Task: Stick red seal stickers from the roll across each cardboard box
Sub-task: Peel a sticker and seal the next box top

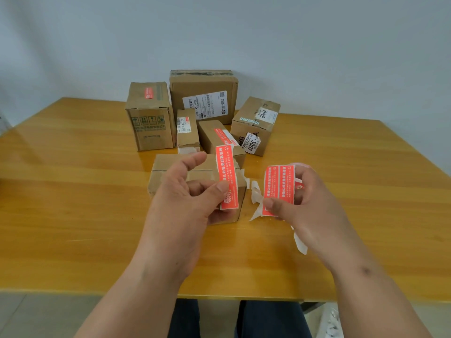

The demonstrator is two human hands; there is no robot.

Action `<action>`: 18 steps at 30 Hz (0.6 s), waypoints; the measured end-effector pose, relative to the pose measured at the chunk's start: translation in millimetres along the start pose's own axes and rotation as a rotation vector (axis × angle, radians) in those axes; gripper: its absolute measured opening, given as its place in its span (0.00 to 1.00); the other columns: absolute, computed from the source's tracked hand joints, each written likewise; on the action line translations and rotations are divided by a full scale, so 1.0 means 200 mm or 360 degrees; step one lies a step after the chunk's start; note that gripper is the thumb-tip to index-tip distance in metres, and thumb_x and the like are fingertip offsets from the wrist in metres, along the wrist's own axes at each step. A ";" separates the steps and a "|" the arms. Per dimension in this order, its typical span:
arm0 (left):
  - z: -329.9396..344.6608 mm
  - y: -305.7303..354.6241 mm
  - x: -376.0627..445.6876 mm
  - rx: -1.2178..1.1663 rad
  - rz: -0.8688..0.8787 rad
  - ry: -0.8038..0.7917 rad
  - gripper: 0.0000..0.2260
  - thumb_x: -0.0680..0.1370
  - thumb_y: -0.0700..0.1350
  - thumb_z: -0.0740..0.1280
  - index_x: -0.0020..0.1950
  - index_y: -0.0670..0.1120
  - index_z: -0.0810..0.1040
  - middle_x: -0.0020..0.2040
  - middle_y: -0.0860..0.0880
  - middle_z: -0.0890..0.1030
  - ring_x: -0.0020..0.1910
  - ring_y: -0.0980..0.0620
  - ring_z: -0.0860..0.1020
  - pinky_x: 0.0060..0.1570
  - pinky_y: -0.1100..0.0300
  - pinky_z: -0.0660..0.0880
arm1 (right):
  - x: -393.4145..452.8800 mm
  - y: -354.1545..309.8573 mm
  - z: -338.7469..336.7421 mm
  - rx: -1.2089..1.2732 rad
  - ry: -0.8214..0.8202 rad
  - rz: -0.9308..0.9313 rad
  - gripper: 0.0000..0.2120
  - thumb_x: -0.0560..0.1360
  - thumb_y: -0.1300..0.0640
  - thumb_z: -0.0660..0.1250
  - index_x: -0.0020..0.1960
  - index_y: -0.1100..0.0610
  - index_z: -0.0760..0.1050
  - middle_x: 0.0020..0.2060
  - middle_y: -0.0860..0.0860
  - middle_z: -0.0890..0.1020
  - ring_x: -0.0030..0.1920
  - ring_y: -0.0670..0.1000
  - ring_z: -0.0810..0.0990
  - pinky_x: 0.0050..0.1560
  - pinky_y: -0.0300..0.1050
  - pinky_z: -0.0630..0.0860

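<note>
A peeled red sticker (227,176) is hanging upright at frame centre, long axis vertical, pinched by the left hand (188,191) directly over the nearest cardboard box (166,172). Just right, the right hand (305,198) is gripping the sticker roll (279,189), backing strip (256,198) trailing between them.

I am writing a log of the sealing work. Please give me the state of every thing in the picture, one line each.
Left hand: pinches a peeled red seal sticker.
Right hand: grips the sticker roll; empty backing strip hangs loose.
Nearest box: closed, no red seal visible.
Tall left box: red seal on top.
Narrow box: red seal on top.
Middle box: red seal on top.
Large rear box: taped, no red seal visible.
Right box: no red seal visible.
</note>
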State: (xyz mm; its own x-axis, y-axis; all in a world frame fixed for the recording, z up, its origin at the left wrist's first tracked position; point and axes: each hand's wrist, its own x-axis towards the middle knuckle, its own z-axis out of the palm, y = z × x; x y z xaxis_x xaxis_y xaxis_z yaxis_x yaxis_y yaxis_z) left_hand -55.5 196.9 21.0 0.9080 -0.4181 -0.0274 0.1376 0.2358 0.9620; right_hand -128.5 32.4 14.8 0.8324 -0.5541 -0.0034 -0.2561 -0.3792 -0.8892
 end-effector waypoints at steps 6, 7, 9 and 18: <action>0.00 -0.01 -0.01 0.0058 0.0008 -0.0063 0.23 0.73 0.39 0.68 0.67 0.51 0.71 0.38 0.48 0.84 0.38 0.51 0.84 0.36 0.57 0.79 | 0.02 0.06 0.04 -0.0667 0.0199 0.0011 0.29 0.73 0.43 0.69 0.69 0.47 0.60 0.46 0.46 0.76 0.46 0.51 0.78 0.39 0.44 0.72; 0.01 -0.01 -0.01 0.0066 0.0011 -0.0069 0.23 0.73 0.39 0.68 0.67 0.51 0.71 0.38 0.48 0.84 0.38 0.51 0.84 0.36 0.58 0.79 | 0.02 0.07 0.04 -0.0733 0.0245 -0.0016 0.32 0.73 0.42 0.69 0.71 0.47 0.59 0.51 0.47 0.75 0.52 0.52 0.77 0.45 0.46 0.74; 0.01 -0.01 -0.02 0.0095 0.0017 -0.0067 0.24 0.72 0.40 0.68 0.67 0.52 0.71 0.38 0.48 0.85 0.39 0.51 0.84 0.36 0.58 0.79 | 0.02 0.08 0.05 -0.0802 0.0361 -0.0128 0.33 0.71 0.41 0.68 0.72 0.48 0.61 0.62 0.49 0.71 0.62 0.53 0.72 0.59 0.51 0.73; 0.03 0.01 -0.03 0.0095 0.0075 -0.0057 0.25 0.73 0.36 0.70 0.68 0.51 0.70 0.41 0.45 0.86 0.41 0.47 0.85 0.41 0.53 0.80 | -0.12 -0.09 0.02 0.0211 -0.0479 -0.0398 0.08 0.69 0.47 0.70 0.44 0.49 0.82 0.34 0.47 0.81 0.37 0.44 0.77 0.39 0.40 0.73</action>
State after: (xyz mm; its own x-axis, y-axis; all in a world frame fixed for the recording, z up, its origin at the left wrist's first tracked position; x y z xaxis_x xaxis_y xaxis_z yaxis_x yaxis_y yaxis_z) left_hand -63.1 194.0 24.8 0.8979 -0.4393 0.0274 0.0700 0.2039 0.9765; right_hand -141.1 55.6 28.2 0.9725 -0.2082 0.1042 0.0216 -0.3652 -0.9307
